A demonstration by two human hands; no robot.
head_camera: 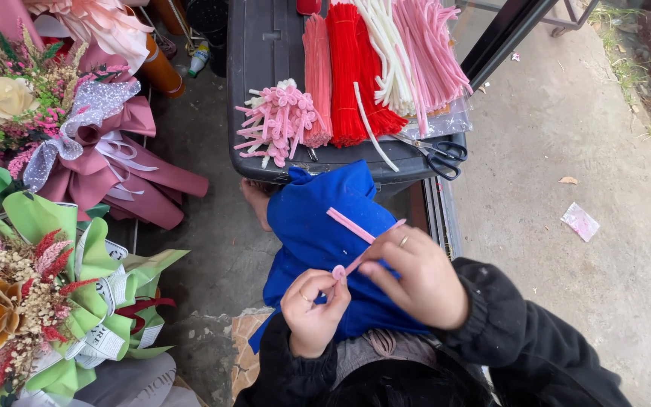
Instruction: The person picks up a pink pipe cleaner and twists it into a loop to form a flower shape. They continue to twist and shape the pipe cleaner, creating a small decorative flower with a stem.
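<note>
While both hands work above a blue-clad knee (pixel 318 226), the left hand (pixel 312 309) pinches one pink pipe cleaner (pixel 352 226) at its coiled end; the right hand (pixel 416 275) pinches its stem. Beyond, one black tabletop (pixel 265 45) carries four cleaner bundles and one pair of scissors (pixel 438 154).

To your near left, the green bouquet wrapping (pixel 118 298) carries a white printed band (pixel 107 290). Far across the black lid, a clear plastic packet (pixel 446 120) lies under the pink stems. On the right pavement sits a small pinkish wrapper (pixel 580 221).
</note>
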